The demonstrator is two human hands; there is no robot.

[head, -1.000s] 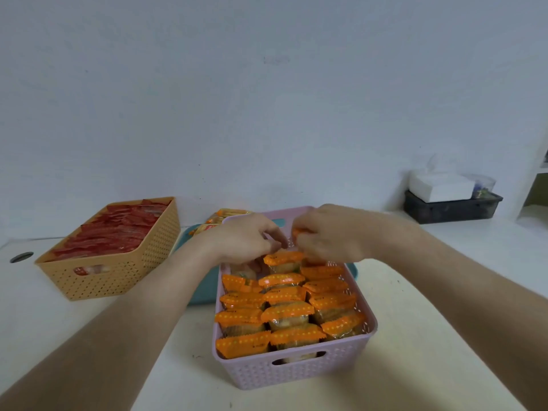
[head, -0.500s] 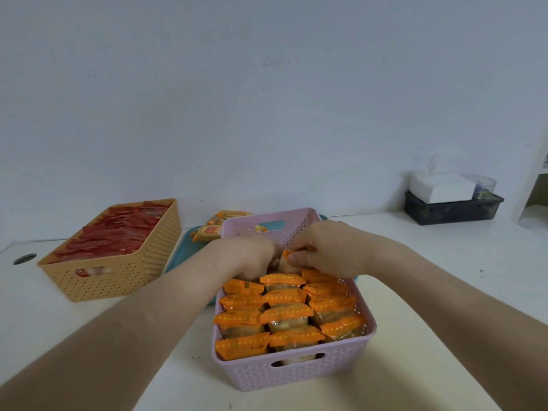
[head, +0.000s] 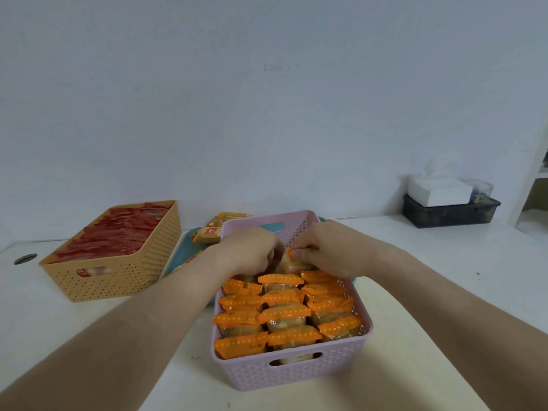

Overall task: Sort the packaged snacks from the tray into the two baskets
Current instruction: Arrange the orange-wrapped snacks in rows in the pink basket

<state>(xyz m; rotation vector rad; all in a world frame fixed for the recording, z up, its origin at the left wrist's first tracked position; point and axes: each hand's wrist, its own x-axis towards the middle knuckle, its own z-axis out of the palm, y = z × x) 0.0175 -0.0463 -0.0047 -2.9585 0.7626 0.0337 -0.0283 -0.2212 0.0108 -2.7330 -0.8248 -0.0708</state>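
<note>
Hands are met at the far end of the pink basket (head: 366, 330): an orange packet (head: 292, 264) is pinched by the right hand (head: 323, 250); the left hand (head: 252, 252) is curled beside it, grip unclear. Unsorted snacks (head: 209, 234) lie on the tray (head: 181, 253), far-left, nearer the left hand.

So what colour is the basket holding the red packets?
Tan; the basket shows clearest in the head view.
</note>
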